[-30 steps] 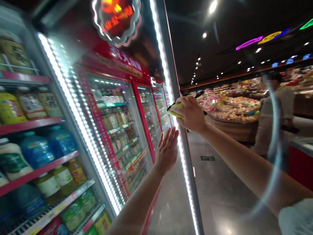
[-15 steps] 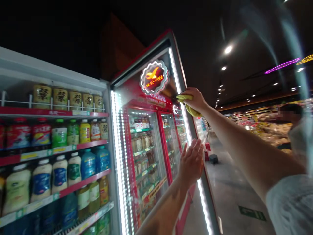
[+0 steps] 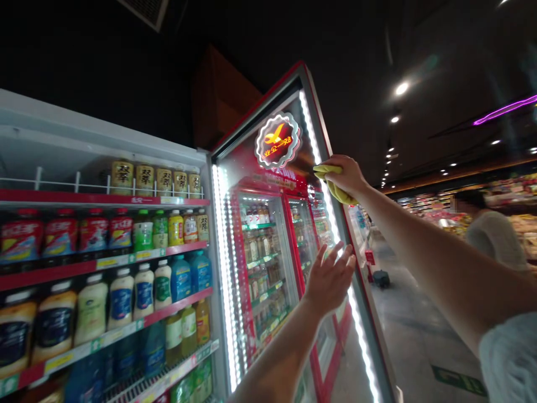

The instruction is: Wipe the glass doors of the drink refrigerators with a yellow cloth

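A glass cooler door [image 3: 314, 106] stands swung open, with a bright light strip along each side and a lit scalloped sign [image 3: 277, 140] near its top. My right hand [image 3: 346, 172] grips a yellow cloth [image 3: 340, 191] at the door's outer edge, partly wrapped over the frame. Lower down, my left hand [image 3: 331, 277] is held up by the same side of the door, fingers spread and holding nothing. Whether its fingers touch the glass I cannot tell.
On the left, cooler shelves [image 3: 172, 249] carry several rows of bottled drinks [image 3: 121, 294]. Red-framed coolers show through the glass. To the right runs an aisle floor [image 3: 403, 330] with a dark object [image 3: 381, 279] on it. A person [image 3: 495, 235] stands near the produce displays.
The view has shifted left, so door and shelves appear further right. My left hand's fingers have spread wider. My right hand keeps the cloth at about the same spot on the door edge.
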The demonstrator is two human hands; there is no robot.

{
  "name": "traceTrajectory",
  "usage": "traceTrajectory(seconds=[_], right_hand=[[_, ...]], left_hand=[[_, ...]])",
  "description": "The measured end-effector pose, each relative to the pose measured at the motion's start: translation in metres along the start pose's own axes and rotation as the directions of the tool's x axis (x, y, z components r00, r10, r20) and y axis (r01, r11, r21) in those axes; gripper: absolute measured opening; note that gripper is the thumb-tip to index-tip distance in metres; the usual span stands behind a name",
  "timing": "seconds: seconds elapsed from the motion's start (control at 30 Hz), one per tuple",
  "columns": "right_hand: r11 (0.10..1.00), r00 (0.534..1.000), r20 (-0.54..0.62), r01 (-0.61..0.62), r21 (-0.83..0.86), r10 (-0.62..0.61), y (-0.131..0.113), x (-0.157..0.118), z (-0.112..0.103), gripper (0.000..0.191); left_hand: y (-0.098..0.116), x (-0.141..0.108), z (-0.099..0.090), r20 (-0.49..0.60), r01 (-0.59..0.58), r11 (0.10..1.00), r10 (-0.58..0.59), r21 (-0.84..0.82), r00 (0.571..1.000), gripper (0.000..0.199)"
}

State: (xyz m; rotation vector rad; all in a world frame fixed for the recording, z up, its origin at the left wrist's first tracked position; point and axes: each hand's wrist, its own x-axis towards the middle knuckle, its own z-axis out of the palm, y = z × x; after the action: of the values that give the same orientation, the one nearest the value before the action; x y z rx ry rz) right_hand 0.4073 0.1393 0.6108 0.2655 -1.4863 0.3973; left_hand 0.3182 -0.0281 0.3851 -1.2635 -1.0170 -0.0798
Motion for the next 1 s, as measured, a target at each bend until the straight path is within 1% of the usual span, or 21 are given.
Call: traceTrajectory(seconds=[0.1, 0.2, 0.27, 0.37, 0.47, 0.57, 0.63, 0.7, 0.73, 0.8, 0.87, 0.9, 0.93, 1.0], right_hand=[[0.999, 1.000, 0.004, 0.009, -0.032, -0.008, -0.024, -0.001, -0.001, 0.026], [0.998, 1.000, -0.002, 0.007, -0.067, -0.008, -0.055, -0.004, -0.001, 0.027], [0.996, 1.000, 0.010, 0.013, -0.093, -0.012, -0.079, -0.008, 0.000, 0.027], [0.991, 0.999, 0.034, 0.044, -0.128, -0.040, -0.114, -0.011, 0.002, 0.029], [0.982, 0.987, 0.063, 0.151, -0.114, -0.145, -0.143, -0.007, 0.004, 0.031], [0.958, 0.966, 0.032, 0.257, -0.130, -0.255, -0.168, 0.004, 0.011, 0.033], [0.956, 0.965, -0.012, 0.259, -0.141, -0.263, -0.188, 0.009, 0.020, 0.035], [0.963, 0.970, -0.023, 0.239, -0.122, -0.243, -0.214, 0.005, 0.033, 0.037], [0.964, 0.970, -0.010, 0.241, -0.110, -0.244, -0.229, -0.001, 0.040, 0.036], [0.952, 0.957, 0.043, 0.290, -0.101, -0.287, -0.259, -0.020, 0.053, 0.034], [0.924, 0.928, 0.095, 0.369, -0.101, -0.360, -0.288, -0.038, 0.067, 0.032], [0.910, 0.914, 0.110, 0.402, -0.099, -0.391, -0.301, -0.042, 0.075, 0.032], [0.901, 0.903, 0.115, 0.424, -0.094, -0.413, -0.312, -0.041, 0.083, 0.032], [0.899, 0.900, 0.096, 0.432, -0.077, -0.424, -0.334, -0.024, 0.101, 0.032]], left_hand=[[-0.004, 0.000, -0.025, 0.018, -0.020, 1.000, 0.020, 0.006, 1.000, 0.036], [-0.007, 0.000, -0.054, 0.059, -0.013, 1.000, 0.014, -0.017, 0.998, 0.038], [-0.009, 0.001, -0.074, 0.098, 0.022, 0.999, -0.017, -0.048, 0.995, 0.041], [-0.014, 0.006, -0.106, 0.173, 0.129, 0.989, -0.115, -0.067, 0.978, 0.047], [-0.022, 0.011, -0.140, 0.227, 0.208, 0.976, -0.190, -0.058, 0.955, 0.052], [-0.034, 0.011, -0.174, 0.248, 0.261, 0.964, -0.240, -0.054, 0.939, 0.056], [-0.044, 0.008, -0.196, 0.238, 0.304, 0.951, -0.285, -0.051, 0.929, 0.061], [-0.054, 0.002, -0.217, 0.217, 0.354, 0.934, -0.338, -0.039, 0.916, 0.067], [-0.059, -0.002, -0.227, 0.207, 0.379, 0.925, -0.366, -0.027, 0.908, 0.069], [-0.067, -0.011, -0.247, 0.192, 0.423, 0.906, -0.418, 0.014, 0.888, 0.072], [-0.073, -0.022, -0.268, 0.179, 0.466, 0.883, -0.469, 0.062, 0.865, 0.075], [-0.075, -0.028, -0.279, 0.170, 0.486, 0.870, -0.493, 0.083, 0.853, 0.076], [-0.078, -0.035, -0.290, 0.160, 0.505, 0.857, -0.515, 0.102, 0.842, 0.077], [-0.085, -0.048, -0.312, 0.141, 0.528, 0.837, -0.545, 0.139, 0.826, 0.081]])
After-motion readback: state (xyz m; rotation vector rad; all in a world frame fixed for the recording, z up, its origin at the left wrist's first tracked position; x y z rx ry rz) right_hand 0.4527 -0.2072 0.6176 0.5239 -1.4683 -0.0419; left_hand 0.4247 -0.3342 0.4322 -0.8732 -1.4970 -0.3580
